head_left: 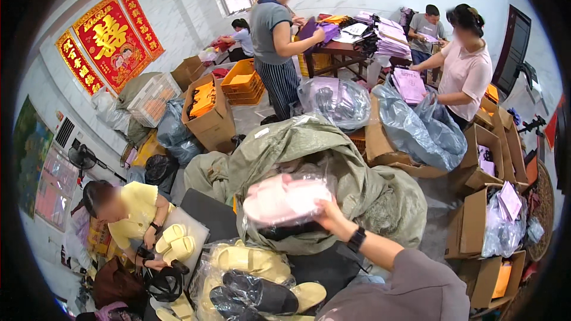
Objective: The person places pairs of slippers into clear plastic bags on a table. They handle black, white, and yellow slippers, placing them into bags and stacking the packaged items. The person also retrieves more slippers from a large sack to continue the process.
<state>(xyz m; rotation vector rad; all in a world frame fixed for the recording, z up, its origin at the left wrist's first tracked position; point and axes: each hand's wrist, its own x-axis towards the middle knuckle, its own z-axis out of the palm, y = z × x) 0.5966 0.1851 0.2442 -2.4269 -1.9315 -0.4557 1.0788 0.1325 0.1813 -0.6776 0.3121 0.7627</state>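
Note:
My right hand [331, 214] is closed on the near right end of a clear plastic bag with a pair of pink slippers [285, 200] in it. The slippers hang over the mouth of a big grey-green woven sack [279, 142]. A dark band circles my right wrist. Below the sack, nearer to me, lie bagged slippers: cream-yellow ones [253, 260] and a dark pair [253, 293], overlapping in clear plastic. My left hand does not show.
At left, a person in yellow [140, 208] bends over yellow slippers [175, 242]. Behind the sack stand a cardboard box [208, 120], orange crates [242, 77] and a table piled with flat bags [369, 32]. Several people work there. Open cartons [466, 226] line the right side.

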